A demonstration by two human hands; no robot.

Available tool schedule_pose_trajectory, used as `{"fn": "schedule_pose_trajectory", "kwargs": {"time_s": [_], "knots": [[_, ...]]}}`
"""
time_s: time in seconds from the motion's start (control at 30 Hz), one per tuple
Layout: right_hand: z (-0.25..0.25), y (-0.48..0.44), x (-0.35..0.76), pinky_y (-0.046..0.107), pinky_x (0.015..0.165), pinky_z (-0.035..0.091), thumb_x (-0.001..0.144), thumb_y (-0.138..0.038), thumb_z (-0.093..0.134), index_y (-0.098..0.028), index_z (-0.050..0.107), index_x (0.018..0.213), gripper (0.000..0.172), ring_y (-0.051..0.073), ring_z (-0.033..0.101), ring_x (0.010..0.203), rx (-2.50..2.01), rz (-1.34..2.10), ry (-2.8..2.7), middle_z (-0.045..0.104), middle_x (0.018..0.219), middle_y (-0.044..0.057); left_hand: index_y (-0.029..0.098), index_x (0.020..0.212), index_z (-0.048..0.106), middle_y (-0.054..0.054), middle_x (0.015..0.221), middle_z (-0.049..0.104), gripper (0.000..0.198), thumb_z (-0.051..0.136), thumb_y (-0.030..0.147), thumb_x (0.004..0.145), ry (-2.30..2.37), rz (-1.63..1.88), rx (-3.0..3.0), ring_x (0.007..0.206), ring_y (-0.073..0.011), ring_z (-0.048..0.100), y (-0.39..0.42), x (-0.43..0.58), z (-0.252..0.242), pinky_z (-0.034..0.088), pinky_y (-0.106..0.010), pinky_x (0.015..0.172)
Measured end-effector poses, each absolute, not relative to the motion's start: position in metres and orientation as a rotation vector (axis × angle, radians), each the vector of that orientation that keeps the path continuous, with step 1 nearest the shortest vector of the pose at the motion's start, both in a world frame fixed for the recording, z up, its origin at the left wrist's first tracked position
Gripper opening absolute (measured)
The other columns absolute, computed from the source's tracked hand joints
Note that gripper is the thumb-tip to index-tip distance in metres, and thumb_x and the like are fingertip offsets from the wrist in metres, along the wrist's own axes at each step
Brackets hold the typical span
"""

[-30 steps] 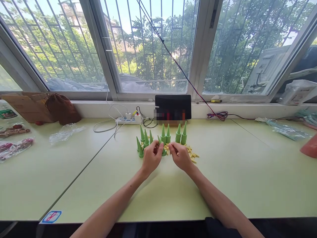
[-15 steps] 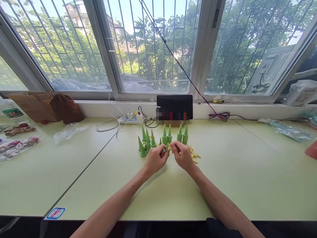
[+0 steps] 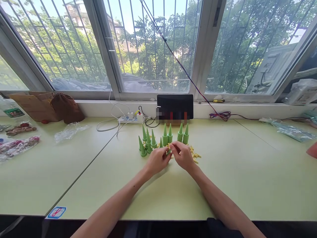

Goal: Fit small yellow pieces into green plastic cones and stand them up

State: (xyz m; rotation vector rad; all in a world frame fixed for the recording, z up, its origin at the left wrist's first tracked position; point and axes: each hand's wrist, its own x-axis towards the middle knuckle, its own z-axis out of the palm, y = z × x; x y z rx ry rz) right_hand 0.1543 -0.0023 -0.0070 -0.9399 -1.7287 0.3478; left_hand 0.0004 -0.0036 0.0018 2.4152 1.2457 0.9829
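Observation:
My left hand (image 3: 158,161) is closed around a small green cone (image 3: 168,152), mostly covered by the fingers. Close beside it, my right hand (image 3: 183,155) pinches thumb and forefinger together at the cone's upper end. Whatever lies in that pinch is too small to make out. Behind the hands stand several upright green cones (image 3: 148,140), some singly at the left. Taller ones on cylindrical bases, a pair (image 3: 167,135) and another pair (image 3: 182,135), stand farther right. Small yellow pieces (image 3: 196,155) lie scattered right of my right hand, and a few show among the cones.
A dark-screened tablet (image 3: 174,107) leans at the back by the windowsill. Left of it lies a power strip (image 3: 131,119) with white cables. A brown pouch (image 3: 67,108), a cardboard box (image 3: 34,107) and plastic bags (image 3: 70,132) sit at the left. Coiled wire (image 3: 220,115) lies back right.
The green cone in my left hand has tilted and dropped lower, with less of it showing. My left hand has shifted slightly right, so the hands are closer together.

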Motion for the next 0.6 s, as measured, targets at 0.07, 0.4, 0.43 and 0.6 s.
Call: {"fn": "schedule_pose_trajectory", "kwargs": {"time_s": [0.07,0.4,0.43,0.6], "knots": [[-0.0059,-0.0025,0.1546,0.024,0.056,0.04,0.096,-0.033,0.044,-0.018,0.059,0.082,0.026,0.012,0.049,0.058,-0.953,0.347,-1.721,0.058,0.067,0.001,0.019,0.06,0.042,0.005,0.052,0.042,0.025,0.049,0.025,0.084,1.271,0.981,2.429,0.048,-0.0101,0.033,-0.0032,-0.0011,0.0046,0.026,-0.024,0.052],[-0.0056,-0.0024,0.1553,0.024,0.056,0.038,0.097,-0.033,0.042,-0.019,0.057,0.079,0.028,0.013,0.048,0.056,-0.954,0.35,-1.727,0.056,0.066,0.0,0.02,0.058,0.043,0.003,0.049,0.043,0.031,0.048,0.031,0.087,1.519,1.081,2.404,0.043,-0.0109,0.033,-0.0005,-0.0085,0.0089,0.023,-0.025,0.049],[-0.0059,-0.0021,0.1552,0.024,0.056,0.038,0.097,-0.034,0.042,-0.019,0.057,0.079,0.028,0.013,0.048,0.057,-0.956,0.352,-1.728,0.056,0.066,0.001,0.02,0.058,0.045,0.003,0.049,0.043,0.031,0.048,0.032,0.087,1.546,1.092,2.406,0.043,-0.011,0.035,-0.0004,-0.0085,0.0082,0.023,-0.025,0.049],[-0.0066,-0.0016,0.155,0.024,0.056,0.037,0.098,-0.034,0.041,-0.019,0.057,0.079,0.029,0.012,0.046,0.055,-0.963,0.349,-1.733,0.054,0.064,-0.001,0.02,0.06,0.049,0.003,0.048,0.045,0.033,0.047,0.034,0.09,1.613,1.104,2.41,0.042,-0.0118,0.04,-0.001,-0.0073,0.008,0.024,-0.024,0.05]]}}
